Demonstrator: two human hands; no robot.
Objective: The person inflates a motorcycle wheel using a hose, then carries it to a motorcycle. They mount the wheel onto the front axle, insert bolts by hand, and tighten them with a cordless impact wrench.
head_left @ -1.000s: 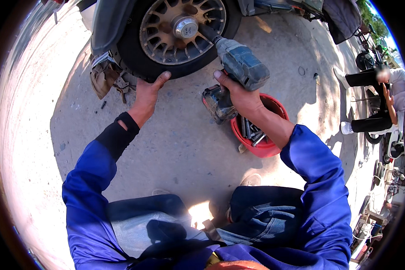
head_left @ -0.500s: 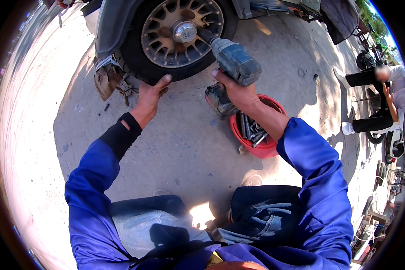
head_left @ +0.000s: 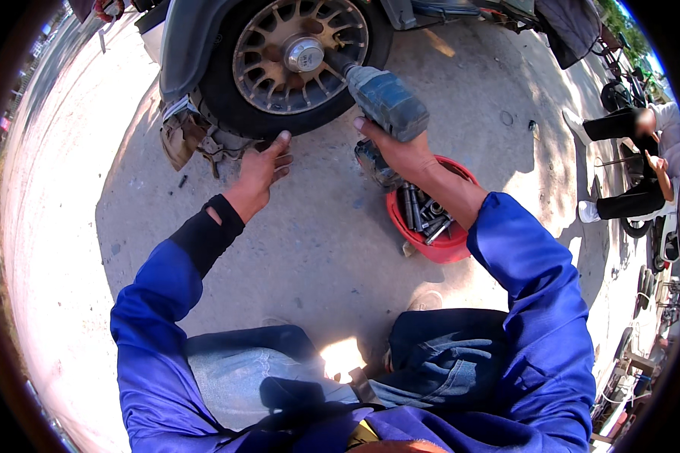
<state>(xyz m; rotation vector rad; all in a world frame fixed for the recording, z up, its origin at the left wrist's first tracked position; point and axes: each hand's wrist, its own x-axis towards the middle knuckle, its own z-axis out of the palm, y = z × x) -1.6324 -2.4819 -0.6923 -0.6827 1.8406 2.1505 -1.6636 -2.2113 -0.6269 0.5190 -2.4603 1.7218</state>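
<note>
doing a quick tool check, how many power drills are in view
1: the drill in the right hand, its nose at the wheel. Others may be hidden in the clutter at the right edge.

The blue cordless impact wrench (head_left: pixel 389 102) is pointing at the round, spoked metal wheel (head_left: pixel 301 57) from its right. Farther right, the round red container (head_left: pixel 449 253) is standing on the grey concrete floor (head_left: pixel 302 234), holding cylindrical metal pieces (head_left: pixel 415 210). The crumpled brown cloth (head_left: pixel 179 143) is lying left.

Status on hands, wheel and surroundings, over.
Right hand gripping impact wrench, nose at wheel. Left hand open by tire's lower edge. Red bucket beneath right forearm.
</note>
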